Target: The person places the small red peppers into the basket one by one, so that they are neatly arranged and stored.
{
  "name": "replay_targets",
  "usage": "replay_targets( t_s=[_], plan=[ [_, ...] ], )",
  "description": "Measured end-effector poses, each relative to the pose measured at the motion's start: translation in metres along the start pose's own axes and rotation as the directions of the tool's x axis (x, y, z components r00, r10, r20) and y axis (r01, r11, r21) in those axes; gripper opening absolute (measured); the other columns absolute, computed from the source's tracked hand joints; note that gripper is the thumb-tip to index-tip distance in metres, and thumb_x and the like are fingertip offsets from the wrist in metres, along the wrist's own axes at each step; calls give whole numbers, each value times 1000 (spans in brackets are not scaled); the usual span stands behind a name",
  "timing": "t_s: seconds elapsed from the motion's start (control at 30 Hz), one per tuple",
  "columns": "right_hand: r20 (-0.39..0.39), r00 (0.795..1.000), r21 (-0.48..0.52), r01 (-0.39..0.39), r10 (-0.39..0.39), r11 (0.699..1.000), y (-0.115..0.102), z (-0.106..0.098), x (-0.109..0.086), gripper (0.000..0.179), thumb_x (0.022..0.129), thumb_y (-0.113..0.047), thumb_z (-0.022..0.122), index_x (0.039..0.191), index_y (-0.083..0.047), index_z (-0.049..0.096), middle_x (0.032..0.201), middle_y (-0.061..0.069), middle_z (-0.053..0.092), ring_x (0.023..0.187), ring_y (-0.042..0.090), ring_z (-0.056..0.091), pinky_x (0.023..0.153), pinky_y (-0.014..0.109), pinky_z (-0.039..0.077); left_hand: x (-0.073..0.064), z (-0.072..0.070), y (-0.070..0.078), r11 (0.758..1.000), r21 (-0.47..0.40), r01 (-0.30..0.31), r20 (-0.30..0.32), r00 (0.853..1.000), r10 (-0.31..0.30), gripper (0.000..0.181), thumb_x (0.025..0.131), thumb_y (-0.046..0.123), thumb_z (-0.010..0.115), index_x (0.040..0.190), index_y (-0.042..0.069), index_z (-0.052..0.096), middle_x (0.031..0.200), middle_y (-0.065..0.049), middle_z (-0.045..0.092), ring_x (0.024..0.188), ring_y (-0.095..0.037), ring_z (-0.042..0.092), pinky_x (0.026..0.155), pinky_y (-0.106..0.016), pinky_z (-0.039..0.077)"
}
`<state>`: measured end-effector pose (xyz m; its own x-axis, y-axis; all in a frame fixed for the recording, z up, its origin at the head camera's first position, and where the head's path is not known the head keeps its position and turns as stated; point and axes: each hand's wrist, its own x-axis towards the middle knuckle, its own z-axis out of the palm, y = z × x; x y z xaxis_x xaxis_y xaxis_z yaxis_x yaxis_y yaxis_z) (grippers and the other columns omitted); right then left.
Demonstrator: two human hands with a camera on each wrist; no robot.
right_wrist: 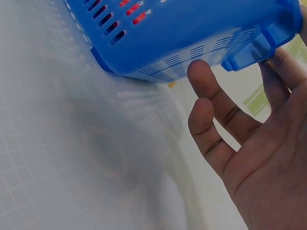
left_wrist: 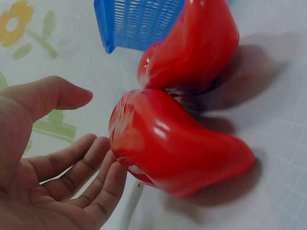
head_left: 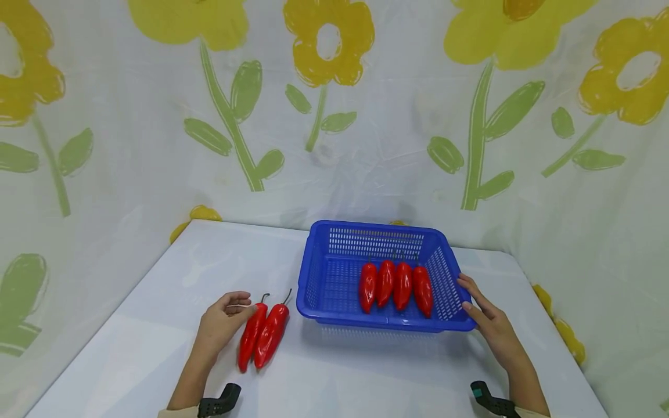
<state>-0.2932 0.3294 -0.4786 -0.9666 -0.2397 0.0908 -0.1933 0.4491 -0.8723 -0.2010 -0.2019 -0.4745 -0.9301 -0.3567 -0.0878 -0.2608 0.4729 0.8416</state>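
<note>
Staged recording setup, not a lived-in room. I sit at a plain white table closed in on three sides by a hung cloth backdrop printed with yellow flowers. No furniture or appliances in view. Camera mounts are strapped at both my wrists.

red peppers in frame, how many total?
6. Four lie side by side in the blue basket. Two lie on the table beside the left hand. None appear hidden.
</note>
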Motion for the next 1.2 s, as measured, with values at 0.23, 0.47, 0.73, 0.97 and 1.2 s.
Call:
replay_targets(
  t_s=[0.23, 0.47, 0.73, 0.97, 1.2],
  plan=[
    [-7, 1000, 4, -3, 3, 1000, 1, 0, -1, 52, 107, -30, 47, 157, -28, 33, 165, -10, 19, 147, 46, 19, 98, 35, 43, -2, 2, -3, 998, 63, 18, 52, 998, -21, 56, 88, 33, 74, 131, 2, 56, 122, -18, 64, 112, -37, 60, 89, -49, 56],
    [-6, 1000, 21, 3, -3, 1000, 2, 0, -1, 52, 107, -29, 47, 157, -28, 33, 165, -10, 18, 147, 45, 18, 97, 27, 44, -4, 1, -1, 995, 98, 33, 86, 995, -41, 58, 85, 31, 78, 129, -1, 56, 116, -16, 64, 106, -35, 60, 81, -44, 59],
    [-7, 1000, 12, 0, 0, 1000, 2, 1, 0, 52, 108, -29, 46, 157, -29, 32, 165, -10, 19, 147, 45, 19, 98, 32, 43, -6, 0, 3, 981, 194, -2, 103, 995, -18, 52, 84, 28, 79, 119, -5, 60, 98, -10, 65, 88, -24, 60, 70, -35, 60],
    [-2, 1000, 35, -6, 6, 999, 2, 1, 0, 52, 107, -29, 46, 158, -29, 32, 165, -10, 18, 146, 47, 18, 97, 32, 44, -8, 0, 3, 979, 203, 0, 97, 995, -20, 47, 84, 28, 78, 114, -5, 62, 95, -9, 65, 86, -23, 60, 69, -35, 60],
    [4, 1000, 41, -8, 8, 999, 3, 2, 2, 52, 108, -29, 46, 158, -29, 32, 166, -10, 17, 147, 47, 18, 99, 36, 43, -8, -7, 5, 982, 189, 5, 90, 996, -23, 54, 86, 33, 77, 120, -5, 61, 104, -11, 67, 94, -27, 61, 74, -38, 59]
  ],
)
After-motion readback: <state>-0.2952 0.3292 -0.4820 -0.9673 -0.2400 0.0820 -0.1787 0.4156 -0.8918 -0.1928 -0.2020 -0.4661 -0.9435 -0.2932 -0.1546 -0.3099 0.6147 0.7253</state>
